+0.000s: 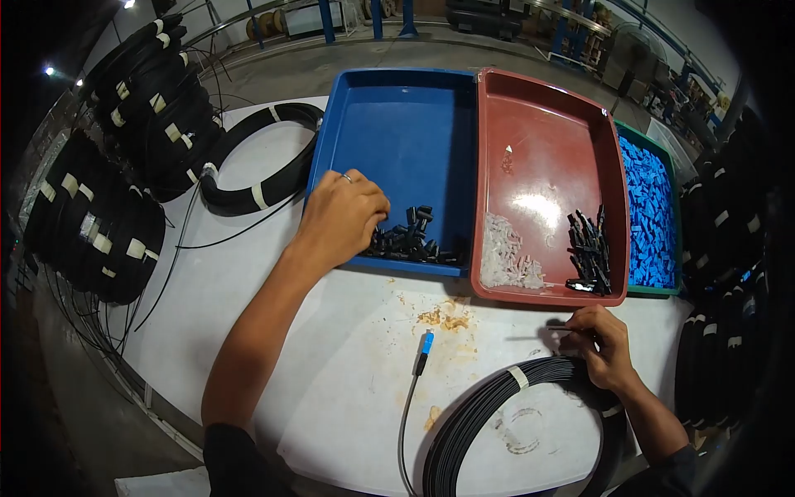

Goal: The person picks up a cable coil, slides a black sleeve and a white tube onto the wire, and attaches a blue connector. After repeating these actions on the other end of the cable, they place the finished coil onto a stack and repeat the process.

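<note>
My left hand (344,217) reaches over the left wall of the blue tray (397,124), its fingers curled down at the small black parts (412,240); what they hold, if anything, is hidden. My right hand (603,344) pinches a thin dark cable end (560,328) above the white table, just below the red tray (546,108). Beneath that hand lies a coil of black cable (489,398) with white tape round it. One cable end with a blue connector (427,343) rests on the table between my hands.
In the red tray are clear small pieces (507,257) and black connector parts (590,248). A green tray (675,248) holds many blue pieces (648,207). Another coil (265,195) lies left of the blue tray. Stacked coils (95,219) stand at the left, more at the right.
</note>
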Available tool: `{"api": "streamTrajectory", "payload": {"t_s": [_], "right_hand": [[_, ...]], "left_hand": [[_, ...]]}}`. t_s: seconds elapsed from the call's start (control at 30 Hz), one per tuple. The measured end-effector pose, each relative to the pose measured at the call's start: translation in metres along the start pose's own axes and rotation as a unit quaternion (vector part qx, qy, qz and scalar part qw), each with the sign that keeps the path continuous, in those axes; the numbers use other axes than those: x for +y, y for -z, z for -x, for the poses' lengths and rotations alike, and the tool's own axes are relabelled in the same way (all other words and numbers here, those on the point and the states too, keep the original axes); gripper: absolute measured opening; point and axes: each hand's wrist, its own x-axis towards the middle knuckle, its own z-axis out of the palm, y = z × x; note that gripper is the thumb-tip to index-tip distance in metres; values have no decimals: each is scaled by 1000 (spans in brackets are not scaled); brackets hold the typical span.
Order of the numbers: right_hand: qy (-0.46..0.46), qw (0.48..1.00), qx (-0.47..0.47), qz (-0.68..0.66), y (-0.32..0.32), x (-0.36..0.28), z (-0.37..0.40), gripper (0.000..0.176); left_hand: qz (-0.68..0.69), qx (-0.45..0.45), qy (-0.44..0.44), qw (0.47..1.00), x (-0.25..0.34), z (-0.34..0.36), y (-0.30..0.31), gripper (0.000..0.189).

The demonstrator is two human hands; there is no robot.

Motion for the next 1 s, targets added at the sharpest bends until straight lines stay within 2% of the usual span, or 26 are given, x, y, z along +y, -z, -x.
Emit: {"api": "streamTrajectory", "payload": {"t_s": [0.03,0.1,0.53,0.7,0.83,0.9,1.0], "right_hand": [[2,1000,2,3,0,-1,0,19],[3,1000,3,4,0,0,0,18],[-55,998,11,-27,-2,5,5,14],[-46,999,11,-16,-3,6,4,13],[-65,997,17,-31,-3,6,5,12],[-61,998,18,-26,-3,6,4,11],[-53,998,19,-22,-3,6,4,11]], "left_hand": [[-1,0,1,1000,-4,-1,-1,14],[22,97,19,995,-10,0,1,12],[48,-22,51,997,2,6,15,16],[51,-62,44,996,8,6,14,17],[18,-27,31,999,2,5,4,18],[-17,42,18,999,-5,5,-1,19],[-10,39,-2,999,-5,5,1,20]]}}
